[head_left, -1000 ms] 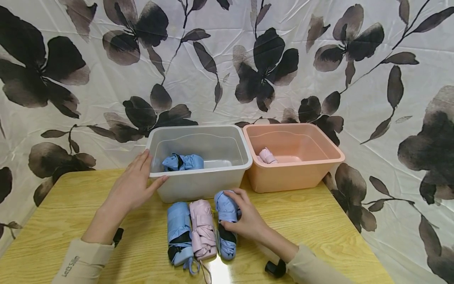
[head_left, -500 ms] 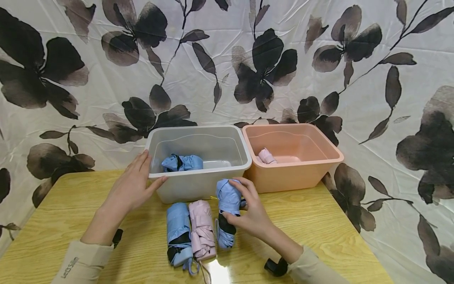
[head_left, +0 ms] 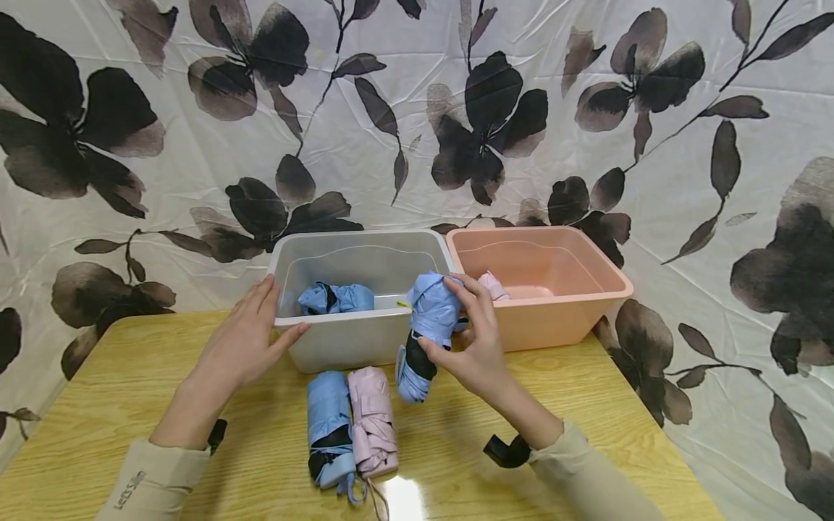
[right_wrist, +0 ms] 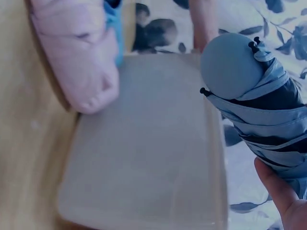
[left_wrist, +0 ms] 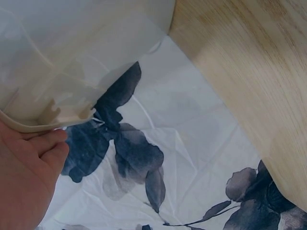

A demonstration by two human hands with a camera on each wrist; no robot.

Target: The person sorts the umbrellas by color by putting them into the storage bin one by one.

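Observation:
My right hand (head_left: pixel 478 344) grips a folded blue umbrella (head_left: pixel 435 307) wrapped in its own cloth, with a black band near its lower end. It is raised and tilted, overlapping the front right corner of the translucent grey bin (head_left: pixel 355 346). In the right wrist view the umbrella's round blue handle end (right_wrist: pixel 231 67) points up and left. My left hand (head_left: pixel 237 347) rests at the bin's front left corner, fingers extended along the side rim and thumb over the front rim. Inside that bin lies another blue umbrella (head_left: pixel 352 297).
A pink bin (head_left: pixel 541 324) stands right beside the grey one, with a pink umbrella (head_left: pixel 496 286) inside. On the wooden table (head_left: pixel 554 391), a blue umbrella (head_left: pixel 328 416) and a pink umbrella (head_left: pixel 373 423) lie side by side before the grey bin. Floral cloth (head_left: pixel 391 108) hangs behind.
My right hand has lifted the blue umbrella off the table, up and slightly right towards the grey bin's front rim. The left hand keeps its place on the bin.

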